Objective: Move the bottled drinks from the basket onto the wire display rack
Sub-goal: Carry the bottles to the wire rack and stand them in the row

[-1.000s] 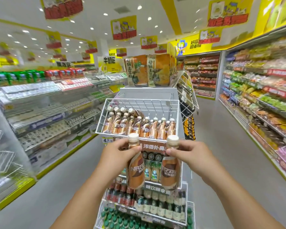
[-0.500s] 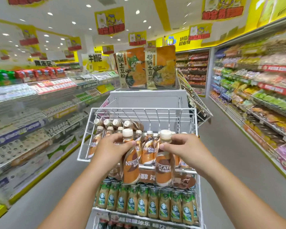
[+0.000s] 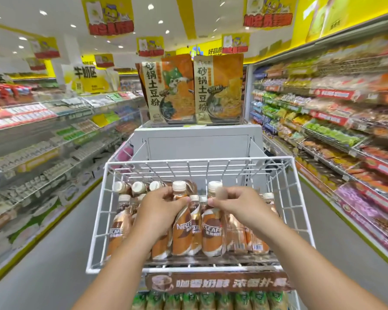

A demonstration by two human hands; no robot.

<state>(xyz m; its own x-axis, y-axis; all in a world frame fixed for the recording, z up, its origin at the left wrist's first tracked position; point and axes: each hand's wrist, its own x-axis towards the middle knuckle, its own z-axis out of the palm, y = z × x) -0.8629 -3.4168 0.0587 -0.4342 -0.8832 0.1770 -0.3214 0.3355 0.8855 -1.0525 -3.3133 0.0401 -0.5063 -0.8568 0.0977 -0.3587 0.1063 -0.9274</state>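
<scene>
Inside top tier of wire rack [image 3: 299,198], both hands low, directly ahead. Left hand [image 3: 159,211] grips one coffee bottle [image 3: 181,229] round shoulder; right hand [image 3: 240,206] pinches neck of second bottle [image 3: 212,231]. Both bottles upright, long axis vertical, side by side, bases apparently at shelf level among standing row [image 3: 244,238]. Neither hand nearer; each already on its bottle. Likely next: release, withdraw upward. Basket not visible.

Glossy plastic bottles [image 3: 212,229] in white-coated wire rack [image 3: 197,162].
</scene>
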